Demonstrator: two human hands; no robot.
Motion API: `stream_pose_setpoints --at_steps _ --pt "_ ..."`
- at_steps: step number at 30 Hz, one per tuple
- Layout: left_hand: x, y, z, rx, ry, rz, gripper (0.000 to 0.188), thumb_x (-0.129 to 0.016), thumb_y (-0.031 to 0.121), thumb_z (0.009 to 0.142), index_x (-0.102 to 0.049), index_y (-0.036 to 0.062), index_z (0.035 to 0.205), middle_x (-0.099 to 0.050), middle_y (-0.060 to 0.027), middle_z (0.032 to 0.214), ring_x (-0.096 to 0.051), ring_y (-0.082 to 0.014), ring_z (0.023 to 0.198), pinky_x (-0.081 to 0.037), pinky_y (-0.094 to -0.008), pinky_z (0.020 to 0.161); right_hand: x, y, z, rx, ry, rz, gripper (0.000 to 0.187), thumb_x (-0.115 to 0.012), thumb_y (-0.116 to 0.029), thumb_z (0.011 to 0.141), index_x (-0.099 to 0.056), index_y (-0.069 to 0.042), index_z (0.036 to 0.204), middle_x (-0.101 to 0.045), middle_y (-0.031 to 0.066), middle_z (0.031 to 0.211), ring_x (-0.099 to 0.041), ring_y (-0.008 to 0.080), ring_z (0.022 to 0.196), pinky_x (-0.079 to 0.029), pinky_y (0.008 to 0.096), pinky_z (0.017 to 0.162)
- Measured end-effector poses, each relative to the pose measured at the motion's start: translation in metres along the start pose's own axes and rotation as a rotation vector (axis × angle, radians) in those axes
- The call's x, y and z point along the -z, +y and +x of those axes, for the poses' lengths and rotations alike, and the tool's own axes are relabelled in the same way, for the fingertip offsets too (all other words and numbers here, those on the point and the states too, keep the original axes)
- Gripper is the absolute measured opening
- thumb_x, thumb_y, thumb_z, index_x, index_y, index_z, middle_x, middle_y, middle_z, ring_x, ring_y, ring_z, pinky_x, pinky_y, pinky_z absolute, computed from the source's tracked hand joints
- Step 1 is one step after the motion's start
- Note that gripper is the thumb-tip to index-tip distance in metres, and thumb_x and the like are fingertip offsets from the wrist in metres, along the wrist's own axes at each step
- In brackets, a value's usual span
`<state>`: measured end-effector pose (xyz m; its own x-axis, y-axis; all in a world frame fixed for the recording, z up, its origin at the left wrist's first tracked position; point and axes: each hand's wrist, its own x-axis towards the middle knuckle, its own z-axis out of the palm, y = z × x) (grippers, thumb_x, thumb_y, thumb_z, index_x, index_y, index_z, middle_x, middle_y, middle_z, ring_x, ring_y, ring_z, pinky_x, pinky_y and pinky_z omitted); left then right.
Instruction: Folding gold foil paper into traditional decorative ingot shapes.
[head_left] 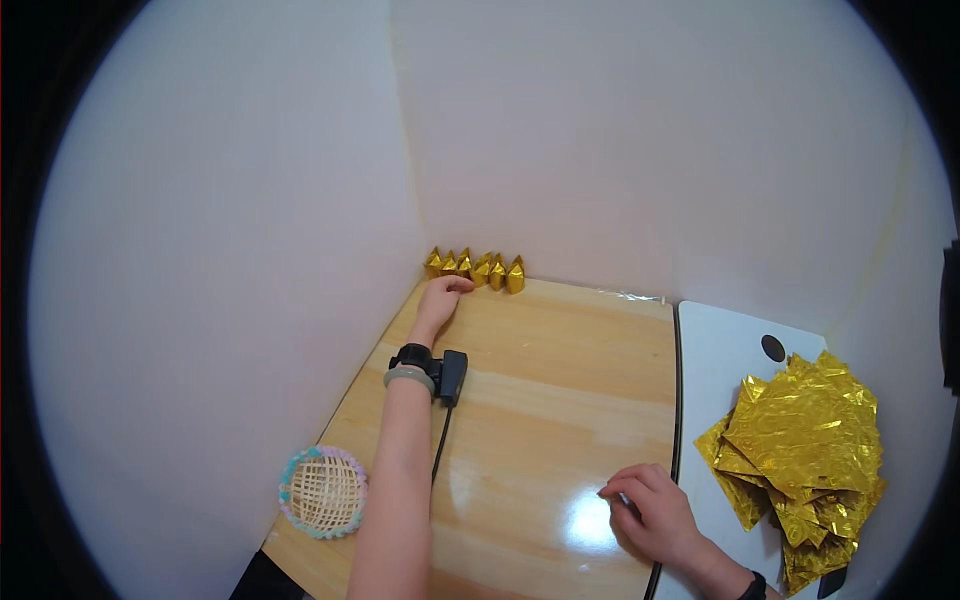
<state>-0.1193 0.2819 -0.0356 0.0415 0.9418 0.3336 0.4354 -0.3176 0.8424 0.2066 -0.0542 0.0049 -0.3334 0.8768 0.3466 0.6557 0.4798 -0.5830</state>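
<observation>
At the far left corner of the wooden tabletop, several gold folded-foil ingots (498,272) stand in a row along the wall. My left hand (438,302) reaches to the front of this row, with its fingers stretched forward and bent a little beside the ingots. Whether the fingertips touch one is hard to see. Nothing shows in that hand. Near the right front of the table, my right hand (655,515) hovers with loosely curled fingers, the thumb slightly apart from the index finger, and nothing visible between them.
A small woven basket (325,492) with a pastel rim stands left of my left forearm. On the white board (712,350) at right lies a messy pile of gold foil sheets (805,430). A black device (453,378) with a cable is strapped to my left wrist. White walls enclose the table.
</observation>
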Motion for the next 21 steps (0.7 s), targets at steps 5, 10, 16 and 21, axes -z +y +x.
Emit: stream_pose_setpoints --at_steps 5,10,16,21 --pt "-0.006 0.001 0.000 -0.011 0.026 0.012 0.031 -0.041 -0.007 0.072 -0.067 -0.0025 0.088 -0.068 -0.0112 0.087 -0.062 -0.0179 0.086 -0.047 -0.0290 0.082 0.001 0.001 0.000 -0.002 -0.020 -0.010 0.017 -0.058 -0.002 0.075 -0.060 -0.009 0.090 -0.056 0.0054 0.094 -0.054 0.0251 0.088 -0.046 0.0340 0.074" --pt "-0.005 0.006 -0.005 0.054 0.010 -0.230 0.027 -0.039 -0.005 0.069 -0.066 -0.0033 0.072 -0.065 -0.0110 0.071 -0.062 -0.0158 0.071 -0.049 -0.0264 0.066 0.003 0.000 0.000 0.005 -0.008 -0.015 0.016 -0.059 -0.003 0.075 -0.060 -0.008 0.090 -0.057 0.0053 0.092 -0.054 0.0253 0.087 -0.046 0.0340 0.074" --pt "-0.008 0.011 -0.009 -0.036 0.226 -0.096 0.020 -0.052 0.004 0.077 -0.066 0.0006 0.091 -0.064 -0.0073 0.075 -0.059 -0.0140 0.069 -0.047 -0.0270 0.063 0.002 0.000 0.001 0.007 -0.007 -0.009 0.015 -0.059 -0.003 0.075 -0.060 -0.009 0.089 -0.057 0.0053 0.092 -0.054 0.0254 0.087 -0.047 0.0339 0.073" --pt "-0.016 0.029 -0.011 -0.196 0.321 0.131 0.024 -0.060 0.016 0.080 -0.064 0.0064 0.102 -0.062 -0.0085 0.076 -0.059 -0.0194 0.070 -0.047 -0.0313 0.065 0.002 0.000 0.000 0.003 -0.010 -0.013 0.015 -0.058 -0.003 0.075 -0.060 -0.009 0.089 -0.057 0.0054 0.092 -0.054 0.0254 0.087 -0.047 0.0338 0.073"
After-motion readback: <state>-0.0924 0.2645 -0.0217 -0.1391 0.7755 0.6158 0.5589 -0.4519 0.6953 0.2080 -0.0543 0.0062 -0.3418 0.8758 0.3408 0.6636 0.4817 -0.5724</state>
